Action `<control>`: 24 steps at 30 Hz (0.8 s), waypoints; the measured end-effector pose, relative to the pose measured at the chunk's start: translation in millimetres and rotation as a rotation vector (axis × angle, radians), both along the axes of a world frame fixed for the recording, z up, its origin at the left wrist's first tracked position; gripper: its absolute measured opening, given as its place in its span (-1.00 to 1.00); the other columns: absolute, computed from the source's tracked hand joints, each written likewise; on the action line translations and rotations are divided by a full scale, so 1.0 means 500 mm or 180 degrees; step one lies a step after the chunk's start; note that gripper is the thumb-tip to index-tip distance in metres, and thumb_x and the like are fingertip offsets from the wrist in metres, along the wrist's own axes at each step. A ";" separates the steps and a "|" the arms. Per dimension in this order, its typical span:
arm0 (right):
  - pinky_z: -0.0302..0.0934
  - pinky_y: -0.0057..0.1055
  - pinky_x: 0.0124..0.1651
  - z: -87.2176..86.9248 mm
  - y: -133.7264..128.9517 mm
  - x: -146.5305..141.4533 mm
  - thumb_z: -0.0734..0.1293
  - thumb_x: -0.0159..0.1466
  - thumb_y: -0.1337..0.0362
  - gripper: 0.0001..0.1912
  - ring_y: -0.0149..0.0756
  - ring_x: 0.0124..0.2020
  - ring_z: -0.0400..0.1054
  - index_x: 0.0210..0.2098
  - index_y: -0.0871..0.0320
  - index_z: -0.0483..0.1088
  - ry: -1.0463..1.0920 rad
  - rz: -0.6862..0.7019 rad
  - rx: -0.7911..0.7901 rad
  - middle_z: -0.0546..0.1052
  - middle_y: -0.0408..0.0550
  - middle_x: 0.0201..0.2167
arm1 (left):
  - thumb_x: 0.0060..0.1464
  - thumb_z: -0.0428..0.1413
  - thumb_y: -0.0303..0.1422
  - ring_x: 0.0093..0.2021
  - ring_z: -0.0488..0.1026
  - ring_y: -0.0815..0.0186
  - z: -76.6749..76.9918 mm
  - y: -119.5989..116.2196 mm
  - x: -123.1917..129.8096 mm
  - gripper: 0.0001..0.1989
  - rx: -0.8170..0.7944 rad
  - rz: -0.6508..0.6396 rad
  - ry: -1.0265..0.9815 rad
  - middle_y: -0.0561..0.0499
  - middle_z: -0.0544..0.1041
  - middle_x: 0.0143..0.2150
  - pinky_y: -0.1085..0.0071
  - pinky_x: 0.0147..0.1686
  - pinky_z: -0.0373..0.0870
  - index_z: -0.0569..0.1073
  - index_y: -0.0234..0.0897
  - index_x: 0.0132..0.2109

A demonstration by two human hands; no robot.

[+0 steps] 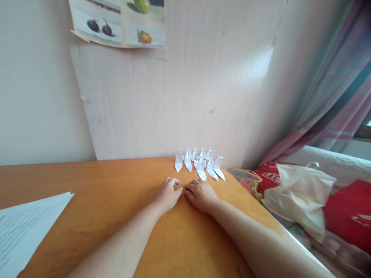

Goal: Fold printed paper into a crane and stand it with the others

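Several folded white paper cranes (pixel 200 166) stand close together at the back of the wooden table (pixel 116 185), some with printed lines on their wings. My left hand (pixel 169 195) rests on its edge just in front of them, thumb and fingers apart, with nothing seen between them. Close beside it, my right hand (pixel 200 195) lies palm down on the tabletop, its fingers slightly bent and nothing visible in them. A small gap separates the two hands, and neither seems to touch a crane.
Printed sheets of paper (pixel 26 227) lie at the table's left. Behind the table stands a pale board (pixel 174 100) with a fruit picture sheet (pixel 121 23). Beyond the right edge are a white bag (pixel 298 197), red bags (pixel 350 216) and a curtain (pixel 324 81).
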State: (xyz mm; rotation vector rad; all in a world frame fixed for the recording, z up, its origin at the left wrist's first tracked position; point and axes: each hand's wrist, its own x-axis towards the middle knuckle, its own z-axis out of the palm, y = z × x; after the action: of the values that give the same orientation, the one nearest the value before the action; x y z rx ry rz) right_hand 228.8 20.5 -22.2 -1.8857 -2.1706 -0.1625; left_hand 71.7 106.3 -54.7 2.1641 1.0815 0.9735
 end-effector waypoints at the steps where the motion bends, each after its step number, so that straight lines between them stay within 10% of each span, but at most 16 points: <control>1: 0.09 -0.34 0.03 -0.002 0.001 0.000 0.16 0.42 0.14 -0.66 -0.20 -0.07 0.36 -0.17 0.12 0.54 0.0017 -0.0009 0.0040 0.56 0.01 -0.17 | 0.07 0.13 -0.40 -0.02 0.45 0.17 0.000 0.000 0.000 -0.85 0.0051 -0.0015 0.0050 -0.11 0.49 -0.07 0.30 0.03 0.34 0.49 -0.26 -0.17; 24: 0.08 -0.29 0.00 -0.015 0.007 -0.005 0.17 0.41 0.14 -0.66 -0.15 -0.05 0.35 -0.18 0.10 0.55 0.0192 -0.0192 0.0239 0.53 0.03 -0.19 | 0.13 0.05 -0.49 -0.15 0.42 0.21 0.016 -0.038 0.004 -0.87 0.0887 -0.0024 0.1005 -0.08 0.48 -0.22 0.34 -0.13 0.30 0.45 -0.23 -0.35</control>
State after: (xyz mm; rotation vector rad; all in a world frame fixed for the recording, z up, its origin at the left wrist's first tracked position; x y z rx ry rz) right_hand 226.4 24.1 -29.5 -1.8907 -2.0408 -0.1934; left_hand 73.8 87.5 -46.4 2.6144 1.1317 0.8377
